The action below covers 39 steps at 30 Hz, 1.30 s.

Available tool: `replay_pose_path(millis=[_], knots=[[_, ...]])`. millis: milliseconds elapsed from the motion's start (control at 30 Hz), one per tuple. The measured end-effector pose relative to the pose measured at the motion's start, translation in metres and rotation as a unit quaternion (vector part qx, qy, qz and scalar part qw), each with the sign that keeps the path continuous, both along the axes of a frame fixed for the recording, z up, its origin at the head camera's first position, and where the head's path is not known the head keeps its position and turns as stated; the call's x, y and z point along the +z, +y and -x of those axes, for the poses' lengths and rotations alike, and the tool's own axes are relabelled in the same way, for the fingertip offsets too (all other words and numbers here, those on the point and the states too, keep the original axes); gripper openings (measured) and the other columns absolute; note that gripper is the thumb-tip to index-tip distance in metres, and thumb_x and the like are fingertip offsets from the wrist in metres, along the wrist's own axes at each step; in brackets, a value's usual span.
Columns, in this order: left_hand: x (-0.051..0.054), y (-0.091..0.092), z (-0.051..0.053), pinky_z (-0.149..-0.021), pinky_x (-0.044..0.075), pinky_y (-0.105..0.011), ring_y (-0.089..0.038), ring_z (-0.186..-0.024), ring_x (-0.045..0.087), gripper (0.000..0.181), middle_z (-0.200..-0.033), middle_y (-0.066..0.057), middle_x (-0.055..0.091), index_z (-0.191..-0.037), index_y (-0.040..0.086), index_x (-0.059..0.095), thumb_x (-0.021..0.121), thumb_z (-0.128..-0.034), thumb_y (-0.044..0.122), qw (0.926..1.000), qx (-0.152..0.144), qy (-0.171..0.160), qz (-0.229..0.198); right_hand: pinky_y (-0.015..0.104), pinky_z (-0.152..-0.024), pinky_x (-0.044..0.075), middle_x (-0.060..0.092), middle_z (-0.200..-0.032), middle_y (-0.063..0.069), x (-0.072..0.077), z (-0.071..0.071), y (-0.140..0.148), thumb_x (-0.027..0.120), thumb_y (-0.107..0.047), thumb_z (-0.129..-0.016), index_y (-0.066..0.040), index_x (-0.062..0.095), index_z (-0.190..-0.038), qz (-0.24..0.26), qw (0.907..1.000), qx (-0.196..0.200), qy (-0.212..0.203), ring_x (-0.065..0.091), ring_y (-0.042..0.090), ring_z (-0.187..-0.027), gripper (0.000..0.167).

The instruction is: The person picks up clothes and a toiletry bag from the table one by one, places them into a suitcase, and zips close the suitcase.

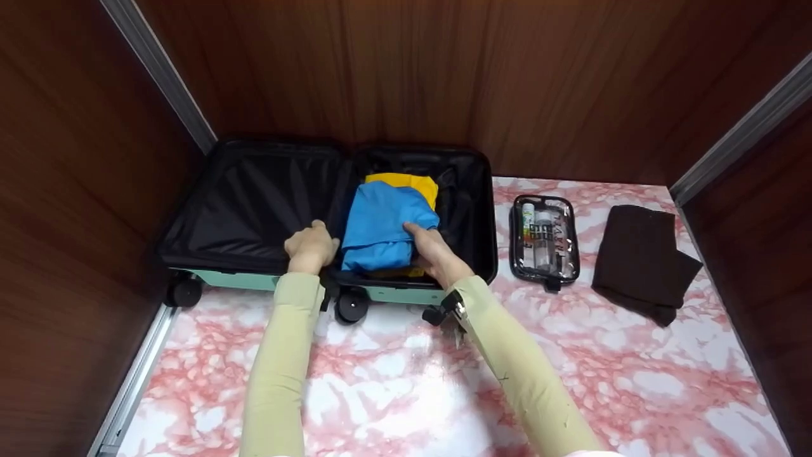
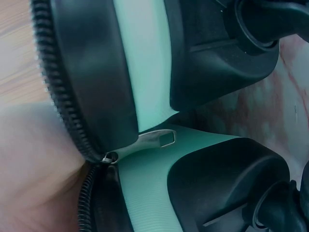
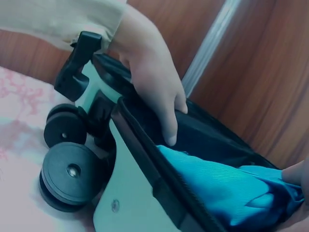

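An open suitcase [image 1: 406,296] lies with its two halves side by side. Inside its right half, blue cloth [image 1: 384,219] rests over yellow cloth [image 1: 419,183]. My right hand [image 1: 436,251] grips the blue cloth at its right edge, thumb on top; in the right wrist view, that hand [image 3: 295,195] pinches a bunched end of the blue cloth [image 3: 222,188]. Over the black inner edge between the halves is my left hand [image 1: 311,246]. The right wrist view shows the left hand [image 3: 154,77] with its thumb pointing down beside the blue cloth; its other fingers are partly hidden.
A clear pouch [image 1: 544,241] with bottles lies right of the suitcase, and folded dark brown cloth [image 1: 641,260] farther right. Black wheels [image 1: 351,306] stick out from the suitcase's near side. Wooden panels [image 1: 419,76] stand behind and at both sides. The floor is pink-and-white marbled.
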<state>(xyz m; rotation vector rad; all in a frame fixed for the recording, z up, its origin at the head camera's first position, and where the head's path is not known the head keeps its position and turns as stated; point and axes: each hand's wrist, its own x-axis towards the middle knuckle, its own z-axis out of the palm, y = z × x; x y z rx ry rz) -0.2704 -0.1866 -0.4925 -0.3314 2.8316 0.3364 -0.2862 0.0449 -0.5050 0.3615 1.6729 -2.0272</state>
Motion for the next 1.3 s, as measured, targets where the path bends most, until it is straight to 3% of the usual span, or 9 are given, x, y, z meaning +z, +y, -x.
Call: replay_pose_path(millis=[233, 467, 633, 800, 1300], knots=[[0.0, -0.001, 0.0, -0.089, 0.049, -0.056, -0.046, -0.114, 0.059, 0.063, -0.135, -0.029, 0.058, -0.152, -0.003, 0.037, 0.049, -0.1067, 0.04, 1.0, 0.002, 0.002, -0.005, 0.045, -0.111, 0.036, 0.036, -0.157, 0.013, 0.005, -0.003, 0.008, 0.055, -0.024, -0.107, -0.006, 0.021, -0.161, -0.051, 0.9962, 0.041, 0.057, 0.04, 0.028, -0.14, 0.066], [-0.001, -0.001, 0.001, -0.09, 0.048, -0.056, -0.045, -0.116, 0.059, 0.065, -0.137, -0.028, 0.056, -0.154, -0.002, 0.034, 0.048, -0.1066, 0.039, 1.0, 0.001, -0.004, 0.001, 0.042, -0.106, 0.04, 0.047, -0.139, 0.014, 0.011, -0.007, 0.021, 0.056, -0.019, -0.106, 0.0, 0.033, -0.153, -0.088, 0.989, 0.054, 0.106, 0.049, 0.028, -0.12, 0.055], [-0.001, -0.001, 0.002, -0.09, 0.048, -0.056, -0.045, -0.115, 0.059, 0.065, -0.137, -0.028, 0.057, -0.155, -0.002, 0.033, 0.049, -0.1066, 0.039, 1.0, 0.001, -0.001, 0.0, 0.04, -0.115, 0.03, 0.029, -0.161, 0.017, 0.017, -0.006, 0.033, 0.061, -0.021, -0.103, -0.003, 0.019, -0.161, -0.105, 0.9839, 0.029, 0.141, 0.033, 0.029, -0.144, 0.074], [-0.001, 0.0, 0.0, -0.089, 0.049, -0.056, -0.045, -0.114, 0.059, 0.065, -0.135, -0.029, 0.057, -0.154, -0.003, 0.034, 0.048, -0.1067, 0.039, 1.0, 0.0, -0.001, 0.0, 0.041, -0.118, 0.023, 0.014, -0.167, 0.015, 0.019, -0.004, 0.044, 0.065, -0.028, -0.1, -0.008, 0.017, -0.163, -0.139, 0.9804, 0.006, 0.139, 0.018, 0.03, -0.151, 0.082], [-0.002, -0.001, 0.002, -0.09, 0.048, -0.056, -0.046, -0.117, 0.058, 0.066, -0.137, -0.029, 0.056, -0.154, -0.003, 0.033, 0.048, -0.1064, 0.04, 1.0, 0.001, -0.004, -0.002, 0.037, -0.118, 0.025, 0.021, -0.166, 0.015, 0.025, -0.004, 0.059, 0.064, -0.023, -0.101, -0.004, 0.025, -0.16, -0.093, 0.9819, 0.004, 0.165, 0.023, 0.027, -0.15, 0.074]])
